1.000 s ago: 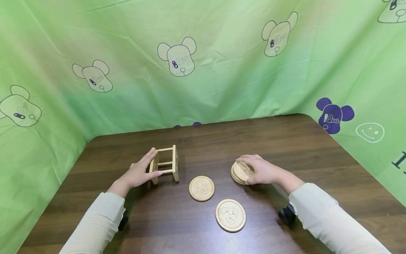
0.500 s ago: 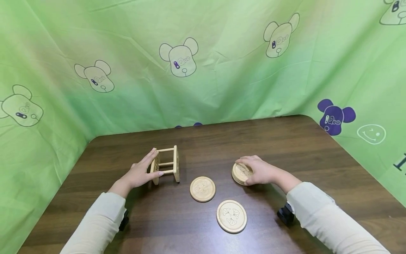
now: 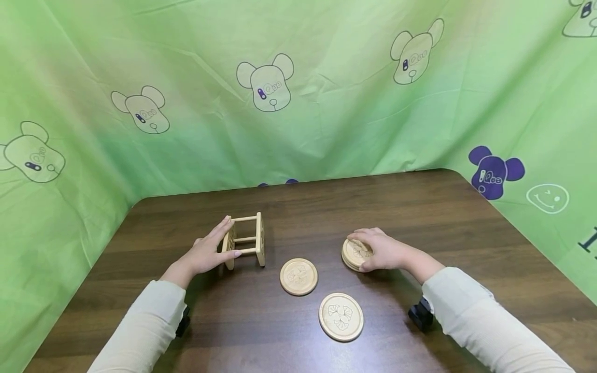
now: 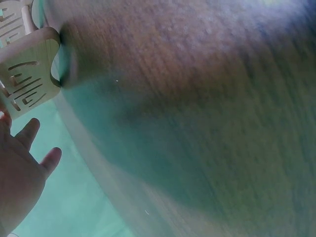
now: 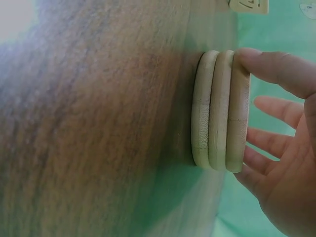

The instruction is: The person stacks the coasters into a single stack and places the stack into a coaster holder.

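Observation:
My left hand (image 3: 202, 255) holds the left side panel of a small wooden coaster rack (image 3: 259, 241), fingers along its far end and thumb at the near end. In the left wrist view, slots are cut through the rack's panel (image 4: 30, 79), and two fingers (image 4: 51, 160) stand off it. To the right, my right hand (image 3: 384, 249) pinches the top coaster (image 5: 239, 118) of a three-high stack (image 5: 219, 111) by its edge. The coasters there lie flush. Two round wooden coasters with engraved leaves lie singly: one coaster (image 3: 298, 277) near the rack, another coaster (image 3: 341, 317) closer to me.
Everything stands on a dark wood-grain table (image 3: 242, 331) with rounded far corners. A green printed cloth (image 3: 326, 129) hangs behind and at both sides. Black wrist devices (image 3: 422, 314) sit under the cuffs.
The top coaster, off-centre on the stack a second ago, now sits lined up with those below, still in the right hand. The left hand and the rack stay in place.

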{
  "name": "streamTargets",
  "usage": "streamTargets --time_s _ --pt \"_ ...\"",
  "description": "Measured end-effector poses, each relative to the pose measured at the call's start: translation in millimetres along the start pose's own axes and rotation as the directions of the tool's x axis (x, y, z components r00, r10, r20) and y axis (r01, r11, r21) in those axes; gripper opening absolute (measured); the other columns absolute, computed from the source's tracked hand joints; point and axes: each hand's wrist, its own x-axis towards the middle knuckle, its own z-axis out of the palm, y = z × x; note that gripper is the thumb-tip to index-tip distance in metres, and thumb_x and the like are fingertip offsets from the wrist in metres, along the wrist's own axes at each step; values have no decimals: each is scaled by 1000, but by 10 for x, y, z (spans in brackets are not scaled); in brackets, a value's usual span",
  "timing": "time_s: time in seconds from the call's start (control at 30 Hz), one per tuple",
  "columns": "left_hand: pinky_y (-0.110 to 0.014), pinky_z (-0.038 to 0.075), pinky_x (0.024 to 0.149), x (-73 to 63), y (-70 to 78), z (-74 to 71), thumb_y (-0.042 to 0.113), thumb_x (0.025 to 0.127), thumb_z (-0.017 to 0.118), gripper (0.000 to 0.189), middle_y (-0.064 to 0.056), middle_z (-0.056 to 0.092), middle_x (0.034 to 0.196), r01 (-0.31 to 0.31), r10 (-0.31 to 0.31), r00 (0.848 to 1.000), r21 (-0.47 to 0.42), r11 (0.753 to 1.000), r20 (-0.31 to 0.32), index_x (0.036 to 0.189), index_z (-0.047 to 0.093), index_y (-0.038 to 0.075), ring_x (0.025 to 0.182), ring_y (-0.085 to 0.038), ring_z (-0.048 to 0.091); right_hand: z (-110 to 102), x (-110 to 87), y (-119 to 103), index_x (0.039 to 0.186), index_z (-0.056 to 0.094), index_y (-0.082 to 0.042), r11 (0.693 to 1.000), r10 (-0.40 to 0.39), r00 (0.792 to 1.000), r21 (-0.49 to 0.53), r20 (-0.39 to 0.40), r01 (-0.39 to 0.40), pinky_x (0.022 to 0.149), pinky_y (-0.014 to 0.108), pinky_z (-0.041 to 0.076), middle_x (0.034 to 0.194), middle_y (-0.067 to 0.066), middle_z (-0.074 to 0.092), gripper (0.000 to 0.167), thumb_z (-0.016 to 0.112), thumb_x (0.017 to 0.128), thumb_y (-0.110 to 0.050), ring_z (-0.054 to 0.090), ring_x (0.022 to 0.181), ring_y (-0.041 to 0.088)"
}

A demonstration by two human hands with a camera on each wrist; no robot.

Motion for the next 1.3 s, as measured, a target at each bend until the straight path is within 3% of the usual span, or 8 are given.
streamTargets --time_s 0.5,0.9,1.3 --pt "-63 12 87 6 33 30 58 77 49 84 -5 6 144 -2 2 1000 -13 1000 5 140 14 15 122 -32 25 7 -92 -135 119 46 4 1000 -9 1000 23 -4 9 88 51 27 121 28 39 64 69 61 -13 32 110 42" --pt "-62 13 87 6 38 54 58 77 48 84 -3 4 144 -6 7 1000 -11 1000 8 140 14 13 123 -32 24 75 -220 -391 120 44 4 992 -122 992 46 30 120 91 49 23 120 20 43 66 72 62 -14 32 113 37" --pt "-63 11 87 -21 18 31 58 77 48 84 -3 3 144 3 -3 1000 -16 1000 4 140 13 14 124 -32 23 173 -329 -600 120 46 1 986 -168 983 30 78 167 90 45 26 124 20 42 65 70 62 -14 33 113 33"
